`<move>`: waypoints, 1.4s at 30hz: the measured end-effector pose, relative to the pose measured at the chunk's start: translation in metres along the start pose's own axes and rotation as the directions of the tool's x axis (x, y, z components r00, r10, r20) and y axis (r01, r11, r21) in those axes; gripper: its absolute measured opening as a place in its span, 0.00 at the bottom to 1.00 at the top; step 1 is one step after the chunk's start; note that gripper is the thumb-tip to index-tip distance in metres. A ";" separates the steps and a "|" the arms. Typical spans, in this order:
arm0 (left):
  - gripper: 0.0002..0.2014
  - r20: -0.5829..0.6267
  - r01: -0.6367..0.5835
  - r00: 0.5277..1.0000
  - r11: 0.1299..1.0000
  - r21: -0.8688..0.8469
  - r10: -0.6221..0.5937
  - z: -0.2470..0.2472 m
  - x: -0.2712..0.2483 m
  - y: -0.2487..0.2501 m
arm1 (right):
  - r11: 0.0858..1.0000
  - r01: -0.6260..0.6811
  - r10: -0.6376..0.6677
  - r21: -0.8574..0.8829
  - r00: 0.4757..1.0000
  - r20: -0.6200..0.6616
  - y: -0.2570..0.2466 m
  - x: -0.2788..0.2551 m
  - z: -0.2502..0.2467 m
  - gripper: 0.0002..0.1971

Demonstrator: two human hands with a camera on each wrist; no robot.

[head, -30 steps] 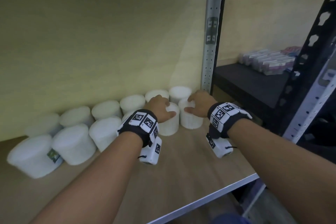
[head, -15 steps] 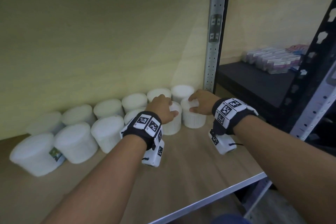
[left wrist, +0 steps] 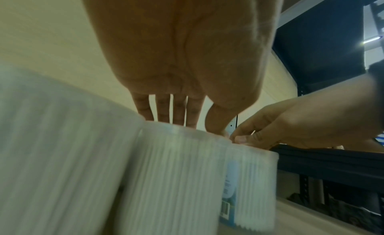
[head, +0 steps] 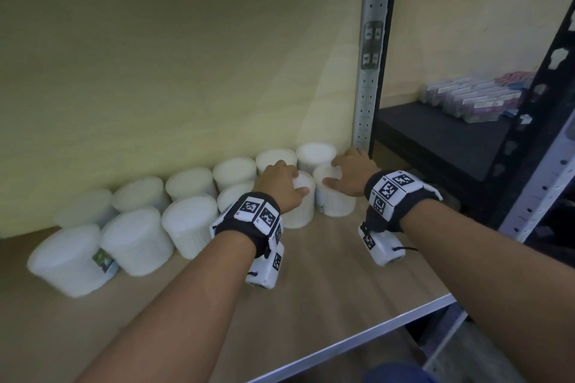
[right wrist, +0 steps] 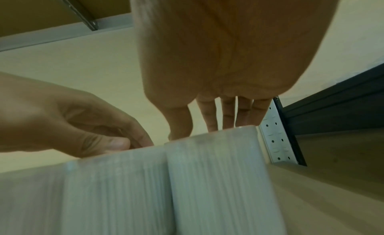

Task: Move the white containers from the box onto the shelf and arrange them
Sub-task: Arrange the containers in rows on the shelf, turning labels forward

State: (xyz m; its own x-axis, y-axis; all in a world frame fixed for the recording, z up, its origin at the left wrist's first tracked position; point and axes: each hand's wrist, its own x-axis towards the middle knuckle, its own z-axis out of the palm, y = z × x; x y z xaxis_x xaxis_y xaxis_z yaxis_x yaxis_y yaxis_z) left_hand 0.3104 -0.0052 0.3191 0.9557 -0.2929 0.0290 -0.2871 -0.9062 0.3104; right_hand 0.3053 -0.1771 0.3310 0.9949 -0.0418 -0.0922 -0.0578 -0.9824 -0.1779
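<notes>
Two rows of white ribbed containers [head: 189,225] stand on the wooden shelf [head: 326,274] against the back wall. My left hand [head: 289,179] reaches over the top of a front-row container [head: 298,211], its fingers over the lid and its thumb at the rim. My right hand [head: 342,169] grips the neighbouring container [head: 336,205], the last one by the post. In the left wrist view my left hand [left wrist: 187,117] sits on the lid of its container [left wrist: 176,173]. The right wrist view has my right hand [right wrist: 207,122] on the lid of its container [right wrist: 214,173].
A grey perforated post [head: 370,71] rises just right of the containers. Beyond it a black shelf [head: 435,140] carries several wrapped packs [head: 473,99]. The shelf's metal front edge [head: 357,339] runs near my forearms. Bare wood lies in front of the containers.
Both hands stay on the same two front-row containers by the post. Only the head view has shifted a little.
</notes>
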 end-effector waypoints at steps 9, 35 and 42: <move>0.25 -0.008 -0.002 1.000 1.000 0.002 0.002 0.001 0.000 0.000 | 0.999 0.015 -0.015 -0.041 1.000 0.019 -0.001 0.005 -0.002 0.31; 0.25 -0.020 0.002 1.000 1.000 -0.008 -0.002 0.003 -0.004 0.000 | 0.998 -0.021 0.022 -0.055 1.000 0.017 -0.006 0.008 -0.003 0.34; 0.24 -0.018 0.002 1.000 1.000 -0.018 -0.002 0.003 -0.004 0.000 | 0.999 0.037 -0.034 -0.039 0.996 0.078 -0.002 0.009 -0.008 0.28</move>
State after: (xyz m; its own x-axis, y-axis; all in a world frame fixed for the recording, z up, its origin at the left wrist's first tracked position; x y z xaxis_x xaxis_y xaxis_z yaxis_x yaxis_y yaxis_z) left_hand 0.3066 -0.0046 0.3161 0.9573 -0.2855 0.0456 -0.2843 -0.9010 0.3275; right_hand 0.3149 -0.1765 0.3384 0.9867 0.0059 -0.1624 -0.0176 -0.9896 -0.1431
